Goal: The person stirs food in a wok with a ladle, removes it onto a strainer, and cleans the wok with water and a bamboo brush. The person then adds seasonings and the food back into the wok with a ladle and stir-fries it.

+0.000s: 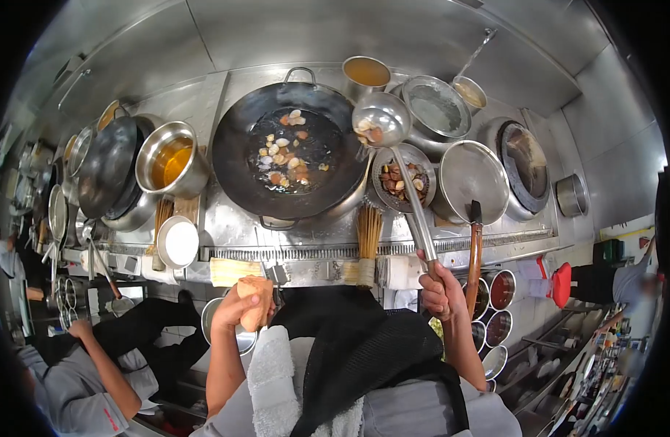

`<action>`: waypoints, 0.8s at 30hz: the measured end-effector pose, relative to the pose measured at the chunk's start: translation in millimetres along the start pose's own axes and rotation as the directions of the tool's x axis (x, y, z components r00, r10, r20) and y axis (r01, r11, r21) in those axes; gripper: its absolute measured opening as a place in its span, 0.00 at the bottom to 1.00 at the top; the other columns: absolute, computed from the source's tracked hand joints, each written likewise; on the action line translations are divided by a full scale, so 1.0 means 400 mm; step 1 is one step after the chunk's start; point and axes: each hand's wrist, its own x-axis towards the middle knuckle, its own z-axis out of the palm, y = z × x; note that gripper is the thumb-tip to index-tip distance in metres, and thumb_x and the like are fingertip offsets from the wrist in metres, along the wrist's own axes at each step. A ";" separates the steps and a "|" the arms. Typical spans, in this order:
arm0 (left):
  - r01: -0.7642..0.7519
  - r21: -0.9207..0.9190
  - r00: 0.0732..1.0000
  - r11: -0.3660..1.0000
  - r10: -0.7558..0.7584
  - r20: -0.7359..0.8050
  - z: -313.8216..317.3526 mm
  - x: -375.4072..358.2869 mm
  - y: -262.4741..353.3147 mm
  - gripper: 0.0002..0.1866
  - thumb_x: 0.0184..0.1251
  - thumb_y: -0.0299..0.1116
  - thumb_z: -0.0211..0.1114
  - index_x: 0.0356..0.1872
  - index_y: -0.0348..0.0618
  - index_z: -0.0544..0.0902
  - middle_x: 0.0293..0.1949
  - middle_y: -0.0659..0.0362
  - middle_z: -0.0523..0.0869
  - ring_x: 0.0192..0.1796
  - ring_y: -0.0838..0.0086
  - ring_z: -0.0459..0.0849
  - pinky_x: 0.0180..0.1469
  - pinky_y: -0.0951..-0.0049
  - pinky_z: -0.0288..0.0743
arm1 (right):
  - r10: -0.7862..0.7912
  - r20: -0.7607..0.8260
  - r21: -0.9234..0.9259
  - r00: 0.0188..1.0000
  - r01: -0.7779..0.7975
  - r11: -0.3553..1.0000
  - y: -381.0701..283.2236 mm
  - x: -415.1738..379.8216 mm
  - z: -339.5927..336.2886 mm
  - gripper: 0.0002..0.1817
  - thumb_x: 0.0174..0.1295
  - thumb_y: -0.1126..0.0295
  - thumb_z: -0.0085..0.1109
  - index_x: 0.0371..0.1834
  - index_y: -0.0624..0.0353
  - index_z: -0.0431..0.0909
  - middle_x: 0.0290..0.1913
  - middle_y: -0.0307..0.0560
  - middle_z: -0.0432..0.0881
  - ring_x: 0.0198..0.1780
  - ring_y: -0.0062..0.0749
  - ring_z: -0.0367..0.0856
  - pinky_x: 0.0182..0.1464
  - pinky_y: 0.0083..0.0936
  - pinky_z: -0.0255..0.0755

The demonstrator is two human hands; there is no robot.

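My right hand (443, 291) is wrapped round the long handle of a steel ladle (384, 116). Pale and reddish-brown slices lie in its bowl, which is held up between the wok and a strainer. In the big black wok (236, 175), several similar pieces sit in a shallow pool of dark, shiny liquid. Beside it, the round strainer (382, 156) carries browned slices (402, 182). Close to the counter's front edge, my left hand (241, 306) is closed on what looks like a folded orange-tan cloth (256, 300), apart from the wok.
A steel pot (193, 175) of orange liquid stands left of the wok, near a white bowl (178, 242). A bamboo brush (368, 233) and a large sieve (473, 182) are at the right. Another person (94, 371) is at the left. Pots of sauce (501, 290) stand low right.
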 end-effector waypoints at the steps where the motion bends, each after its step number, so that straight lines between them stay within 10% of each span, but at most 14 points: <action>1: 0.005 0.016 1.000 1.000 -0.005 0.000 0.002 0.003 0.003 0.40 0.57 0.46 0.84 0.62 0.31 0.74 0.40 0.45 0.88 0.39 0.58 0.92 0.41 0.59 0.90 | -0.027 -0.037 -0.031 0.999 0.026 0.999 -0.008 -0.005 -0.008 0.25 0.84 0.56 0.46 0.79 0.50 0.65 0.24 0.32 0.65 0.13 0.13 0.59 0.12 0.15 0.58; 17: -0.009 0.017 0.995 1.000 0.011 -0.098 -0.001 -0.023 -0.006 0.48 0.52 0.50 0.86 0.66 0.35 0.69 0.40 0.44 0.86 0.37 0.55 0.91 0.38 0.57 0.90 | -0.408 -0.384 -0.596 0.828 0.115 0.794 -0.017 0.006 -0.053 0.09 0.79 0.66 0.56 0.57 0.55 0.74 0.24 0.33 0.69 0.15 0.17 0.65 0.14 0.20 0.62; 22: -0.085 -0.016 0.991 0.996 0.083 -0.103 -0.007 -0.049 -0.014 0.43 0.54 0.46 0.85 0.64 0.30 0.73 0.40 0.44 0.88 0.38 0.58 0.91 0.38 0.61 0.89 | -0.642 -0.113 -0.957 0.759 0.091 0.276 -0.001 0.050 -0.081 0.12 0.77 0.73 0.55 0.60 0.61 0.75 0.24 0.31 0.72 0.16 0.13 0.67 0.16 0.18 0.61; 24: -0.046 -0.012 0.998 0.999 0.045 -0.035 -0.019 -0.055 -0.022 0.42 0.54 0.45 0.85 0.63 0.30 0.74 0.41 0.43 0.88 0.38 0.59 0.92 0.36 0.62 0.89 | -0.626 -0.110 -0.946 0.772 0.112 0.303 0.014 0.070 -0.051 0.14 0.78 0.73 0.55 0.63 0.62 0.73 0.23 0.31 0.71 0.15 0.13 0.66 0.15 0.18 0.60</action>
